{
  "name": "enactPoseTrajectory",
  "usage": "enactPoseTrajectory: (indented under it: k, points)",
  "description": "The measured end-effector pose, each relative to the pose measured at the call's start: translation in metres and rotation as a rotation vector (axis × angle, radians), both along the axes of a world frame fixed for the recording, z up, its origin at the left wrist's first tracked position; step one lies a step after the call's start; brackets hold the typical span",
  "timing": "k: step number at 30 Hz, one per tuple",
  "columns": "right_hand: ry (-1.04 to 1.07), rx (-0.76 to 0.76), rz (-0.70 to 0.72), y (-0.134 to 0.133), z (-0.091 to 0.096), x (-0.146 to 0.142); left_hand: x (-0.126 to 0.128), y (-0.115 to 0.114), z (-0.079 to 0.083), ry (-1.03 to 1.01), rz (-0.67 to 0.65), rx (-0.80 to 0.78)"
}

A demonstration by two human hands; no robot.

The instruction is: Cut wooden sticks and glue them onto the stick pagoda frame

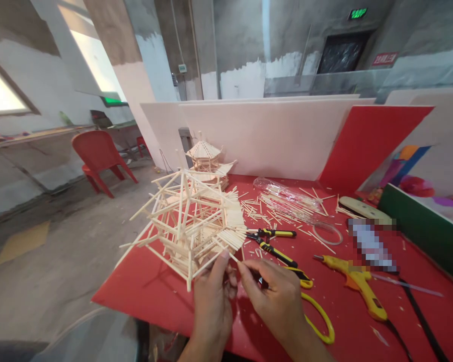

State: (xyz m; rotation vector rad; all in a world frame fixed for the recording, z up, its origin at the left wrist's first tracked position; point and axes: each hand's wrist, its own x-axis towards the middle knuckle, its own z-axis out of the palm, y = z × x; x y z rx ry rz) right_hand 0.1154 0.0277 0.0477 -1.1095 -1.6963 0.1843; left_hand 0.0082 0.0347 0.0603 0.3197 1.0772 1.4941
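Observation:
A pavilion-like model of thin wooden sticks (189,221) stands on the red tabletop, its upper part an open frame. My left hand (213,294) is at the model's near right edge, thumb pressed on the lower roof rim and fingers curled beneath. Pinched in my right hand (274,291) is a short wooden stick (233,257), its far end by my left thumb at that rim. Cutting pliers (275,243) with black and yellow handles lie open beyond my right hand. Yellow-handled scissors (324,322) lie partly hidden behind that hand.
A yellow glue gun (357,281) lies right, its cable running to the front. Loose sticks and a plastic-wrapped bundle (290,201) lie behind the pliers, near a clear ring (327,233). A second stick model (204,156) stands behind. White boards (256,136) line the back.

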Motion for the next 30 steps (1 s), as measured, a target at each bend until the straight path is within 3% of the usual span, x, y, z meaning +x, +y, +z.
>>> enactPoseTrajectory:
  k: [4, 7, 10, 15, 18, 23, 27, 30]
  points:
    - [0.053, -0.016, 0.094, -0.007, 0.005, 0.005, -0.002, -0.008, 0.001, -0.007, -0.046, -0.014]
    - [0.198, -0.231, 0.140, -0.008, 0.005, 0.019, -0.005, -0.015, 0.002, 0.034, -0.088, 0.006]
    - [0.446, -0.477, 0.139, -0.004, 0.001, 0.032, -0.007, -0.022, 0.002, 0.100, -0.230, 0.006]
    - [0.660, -0.602, 0.240, 0.002, -0.002, 0.029, -0.004, -0.030, -0.003, 0.230, -0.457, -0.001]
    - [0.643, -0.580, 0.240, -0.003, -0.004, 0.025, -0.004, -0.031, -0.005, 0.285, -0.448, 0.013]
    - [0.473, -0.455, 0.083, -0.021, -0.013, 0.030, -0.006, -0.030, -0.007, 0.339, -0.368, 0.027]
    - [0.492, -0.602, 0.164, -0.031, -0.020, 0.028, -0.006, -0.029, -0.012, 0.326, -0.272, 0.066]
    - [0.570, -0.732, 0.239, -0.031, -0.022, 0.020, -0.005, -0.027, -0.015, 0.197, -0.270, 0.057]
